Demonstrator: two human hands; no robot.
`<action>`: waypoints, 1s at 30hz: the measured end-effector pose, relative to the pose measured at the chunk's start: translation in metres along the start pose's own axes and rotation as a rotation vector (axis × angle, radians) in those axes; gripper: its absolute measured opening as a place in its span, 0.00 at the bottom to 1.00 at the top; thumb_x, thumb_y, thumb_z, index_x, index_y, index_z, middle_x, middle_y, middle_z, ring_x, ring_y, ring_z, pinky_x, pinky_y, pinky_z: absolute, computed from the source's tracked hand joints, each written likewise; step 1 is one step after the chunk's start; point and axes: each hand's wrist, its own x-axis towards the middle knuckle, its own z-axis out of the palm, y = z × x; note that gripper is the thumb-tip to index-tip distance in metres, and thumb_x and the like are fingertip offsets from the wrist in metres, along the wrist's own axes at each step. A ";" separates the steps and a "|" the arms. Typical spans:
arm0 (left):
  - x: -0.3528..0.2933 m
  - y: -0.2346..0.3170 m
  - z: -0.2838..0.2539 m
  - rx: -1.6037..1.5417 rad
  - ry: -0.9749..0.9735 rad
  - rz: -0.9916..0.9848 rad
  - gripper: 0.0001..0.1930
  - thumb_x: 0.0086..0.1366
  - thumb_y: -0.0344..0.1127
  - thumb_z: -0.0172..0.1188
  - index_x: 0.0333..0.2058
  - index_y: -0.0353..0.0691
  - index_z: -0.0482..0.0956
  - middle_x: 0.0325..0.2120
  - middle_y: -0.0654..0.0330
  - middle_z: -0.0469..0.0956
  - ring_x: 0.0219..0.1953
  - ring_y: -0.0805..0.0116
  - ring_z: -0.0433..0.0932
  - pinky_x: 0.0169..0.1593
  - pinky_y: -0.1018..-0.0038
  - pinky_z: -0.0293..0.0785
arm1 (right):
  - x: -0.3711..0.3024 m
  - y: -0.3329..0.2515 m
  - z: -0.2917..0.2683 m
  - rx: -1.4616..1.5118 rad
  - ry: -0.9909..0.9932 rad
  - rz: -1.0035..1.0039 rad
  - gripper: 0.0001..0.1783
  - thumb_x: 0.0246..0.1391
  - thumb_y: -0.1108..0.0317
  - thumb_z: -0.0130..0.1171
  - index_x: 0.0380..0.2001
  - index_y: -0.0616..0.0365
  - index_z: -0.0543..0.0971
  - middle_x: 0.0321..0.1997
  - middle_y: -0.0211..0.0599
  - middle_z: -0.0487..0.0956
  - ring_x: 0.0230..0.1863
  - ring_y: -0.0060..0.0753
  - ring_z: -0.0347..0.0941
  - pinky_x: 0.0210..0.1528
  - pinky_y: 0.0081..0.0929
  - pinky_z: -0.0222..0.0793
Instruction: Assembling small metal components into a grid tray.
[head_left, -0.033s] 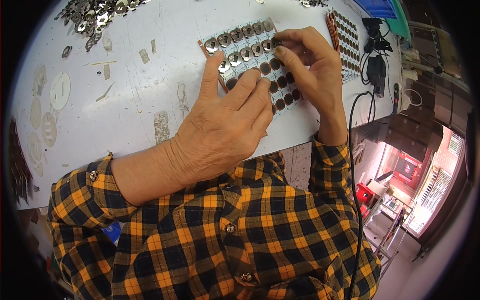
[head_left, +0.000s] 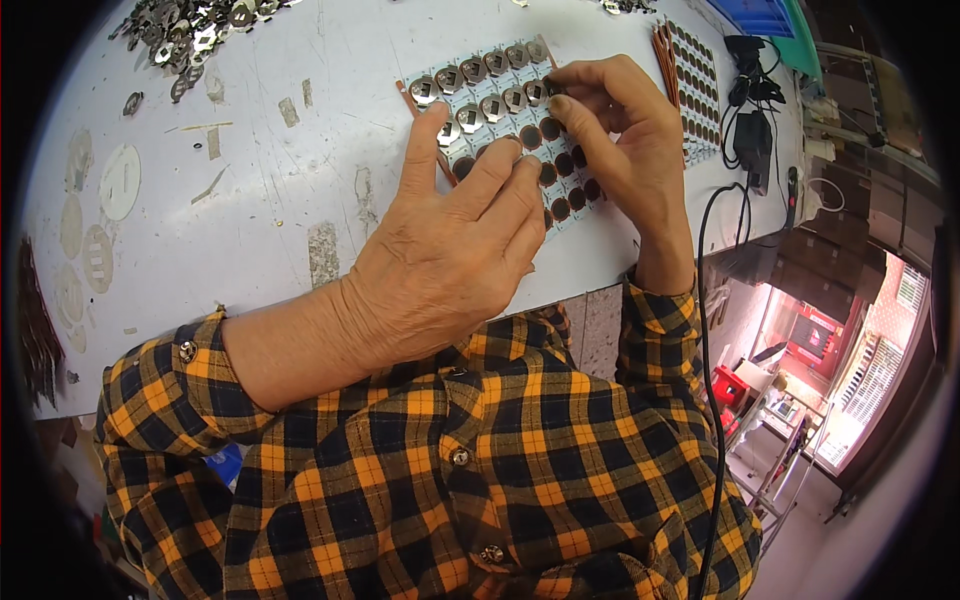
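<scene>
A light-blue panel of small round circuit boards [head_left: 505, 130] lies on the white table, tilted to the right. Its two far rows carry shiny metal clips [head_left: 491, 107]; the nearer rows show bare dark discs [head_left: 562, 209]. My left hand [head_left: 450, 230] rests over the panel's near-left part with its fingers apart. The index fingertip touches the left end of the second row, and the other fingertips lie on the row below it. At that second row's right end, my right hand [head_left: 635, 125] pinches with thumb and forefinger; what lies between them is mostly hidden.
Loose metal clips [head_left: 190, 35] are heaped at the far left. A stack of similar panels [head_left: 695, 85] stands at the right, beside a black adapter with cables [head_left: 752, 140]. A blue bin [head_left: 750, 15] sits at the far-right corner. Worn tape patches [head_left: 323, 255] mark the table.
</scene>
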 end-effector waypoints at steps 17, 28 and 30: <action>-0.001 0.000 0.001 0.014 -0.005 0.004 0.28 0.52 0.45 0.74 0.49 0.32 0.82 0.55 0.51 0.77 0.64 0.56 0.71 0.69 0.30 0.51 | 0.000 0.004 0.001 0.432 0.091 0.206 0.09 0.62 0.78 0.65 0.46 0.66 0.81 0.37 0.29 0.84 0.35 0.12 0.76 0.37 0.09 0.69; -0.001 -0.001 0.003 0.019 0.007 0.003 0.28 0.53 0.45 0.74 0.48 0.33 0.82 0.54 0.53 0.77 0.64 0.56 0.71 0.70 0.30 0.49 | 0.008 0.009 -0.006 0.240 -0.026 0.083 0.08 0.62 0.80 0.65 0.43 0.69 0.83 0.39 0.35 0.86 0.41 0.18 0.81 0.46 0.14 0.76; -0.002 -0.001 0.002 0.027 0.003 0.000 0.28 0.53 0.45 0.74 0.48 0.33 0.82 0.54 0.53 0.77 0.64 0.56 0.71 0.70 0.30 0.50 | 0.007 0.007 -0.002 0.266 0.029 0.103 0.07 0.62 0.80 0.65 0.43 0.69 0.84 0.40 0.35 0.86 0.42 0.18 0.81 0.47 0.14 0.76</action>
